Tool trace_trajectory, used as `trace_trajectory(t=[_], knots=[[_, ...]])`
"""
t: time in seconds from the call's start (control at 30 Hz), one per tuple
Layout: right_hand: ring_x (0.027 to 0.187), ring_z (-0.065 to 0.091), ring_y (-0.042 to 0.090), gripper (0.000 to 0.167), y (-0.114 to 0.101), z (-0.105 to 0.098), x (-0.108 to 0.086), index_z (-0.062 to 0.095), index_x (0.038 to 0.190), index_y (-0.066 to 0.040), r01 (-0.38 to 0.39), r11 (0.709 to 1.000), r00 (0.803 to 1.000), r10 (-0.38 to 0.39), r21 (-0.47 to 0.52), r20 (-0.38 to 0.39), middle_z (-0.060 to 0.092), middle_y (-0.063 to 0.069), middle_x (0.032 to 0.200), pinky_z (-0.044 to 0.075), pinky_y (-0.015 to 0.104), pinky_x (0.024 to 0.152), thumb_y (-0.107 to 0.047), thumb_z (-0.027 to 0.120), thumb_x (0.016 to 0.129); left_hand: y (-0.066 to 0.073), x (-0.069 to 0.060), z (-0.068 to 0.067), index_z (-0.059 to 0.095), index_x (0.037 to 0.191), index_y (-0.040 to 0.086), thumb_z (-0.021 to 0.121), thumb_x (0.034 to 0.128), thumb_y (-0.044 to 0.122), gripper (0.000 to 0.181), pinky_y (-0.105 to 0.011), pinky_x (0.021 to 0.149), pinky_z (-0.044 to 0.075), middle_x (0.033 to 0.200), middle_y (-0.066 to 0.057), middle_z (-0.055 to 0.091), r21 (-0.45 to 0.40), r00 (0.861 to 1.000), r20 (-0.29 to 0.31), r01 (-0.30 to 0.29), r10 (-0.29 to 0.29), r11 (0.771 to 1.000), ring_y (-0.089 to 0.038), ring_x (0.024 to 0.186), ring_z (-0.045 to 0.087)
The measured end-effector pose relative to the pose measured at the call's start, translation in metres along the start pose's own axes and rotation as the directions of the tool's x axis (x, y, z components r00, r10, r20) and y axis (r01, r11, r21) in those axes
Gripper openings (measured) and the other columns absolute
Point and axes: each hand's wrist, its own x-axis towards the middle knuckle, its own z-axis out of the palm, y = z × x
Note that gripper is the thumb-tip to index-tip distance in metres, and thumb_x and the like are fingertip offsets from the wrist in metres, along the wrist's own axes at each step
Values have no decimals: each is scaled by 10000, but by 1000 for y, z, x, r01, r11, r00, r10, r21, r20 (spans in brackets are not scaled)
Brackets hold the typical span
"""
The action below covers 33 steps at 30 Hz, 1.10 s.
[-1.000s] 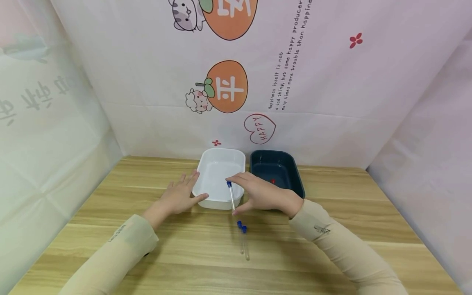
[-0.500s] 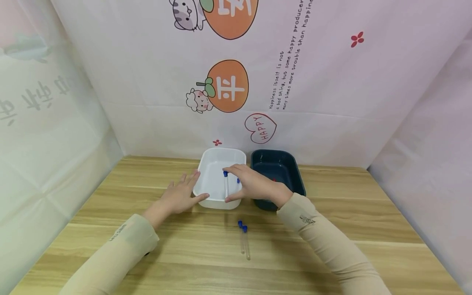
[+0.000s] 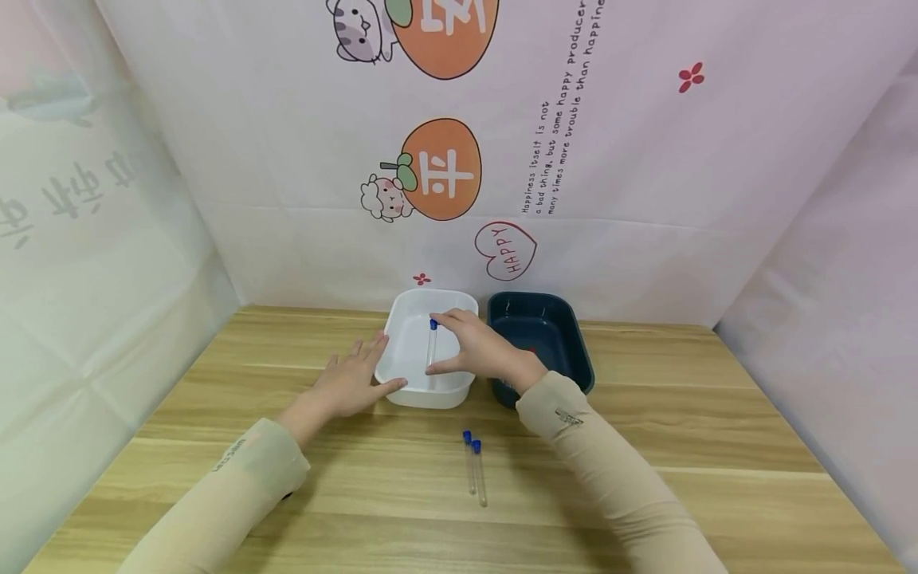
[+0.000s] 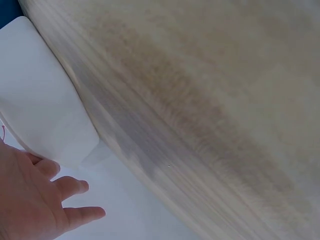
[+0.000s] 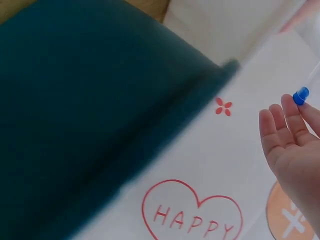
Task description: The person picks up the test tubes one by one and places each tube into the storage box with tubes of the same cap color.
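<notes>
Test tube point(image 3: 432, 347) pinched lengthwise by right hand point(image 3: 482, 346) | over white basin point(image 3: 430, 399), blue cap point(image 3: 433, 324) toward table's point(image 3: 645, 422) far edge | left hand point(image 3: 350, 384) splayed at basin's left rim

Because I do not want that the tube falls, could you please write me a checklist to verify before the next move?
1. Right hand holding the tube: ok, fingers at the blue cap.
2. Tube over the white box: ok.
3. Tube resting on the box's floor: cannot tell.
4. Left hand at the box's rim: ok.
5. Table free of other tubes: not ok, two lie there.
</notes>
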Motion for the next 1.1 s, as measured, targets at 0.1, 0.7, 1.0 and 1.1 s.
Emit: trace_trajectory(t=[0.1, 0.7, 1.0, 1.1], knots=[[1399, 430, 324, 921, 2, 5, 5, 401, 1575, -61, -19, 1000, 1000, 19, 7, 1, 421, 176, 1551, 411, 463, 1124, -442, 835, 857, 0, 0, 0, 172, 1637, 29, 502, 1009, 630, 930, -765, 1120, 142, 1692, -136, 169, 1, 1000, -3, 2, -2, 1000, -472, 1516, 168], [1415, 414, 340, 915, -5, 29, 32, 404, 1565, -28, -68, 998, 998, 68, -10, 13, 434, 199, 1546, 376, 448, 1150, -420, 838, 861, 0, 0, 1, 160, 1643, 48, 504, 994, 654, 952, -768, 1120, 130, 1692, -129, 167, -23, 1000, 3, 3, -3, 1000, -470, 1520, 156], [1396, 445, 343, 929, -12, 41, 41, 428, 1552, -26, -118, 987, 993, 117, -107, -7, 459, 183, 1537, 376, 448, 1152, -470, 838, 847, 0, -1, 1, 160, 1642, 45, 493, 1006, 644, 935, -761, 1121, 153, 1688, -140, 178, -21, 1000, -7, 13, -13, 1000, -467, 1519, 163], [1395, 440, 342, 930, -14, 44, 44, 431, 1551, -30, -130, 984, 991, 130, -123, -8, 463, 172, 1537, 373, 457, 1153, -470, 842, 842, 0, -2, 1, 162, 1644, 54, 483, 999, 666, 946, -760, 1122, 155, 1688, -133, 177, -19, 1000, -7, 11, -11, 1000, -460, 1521, 161]])
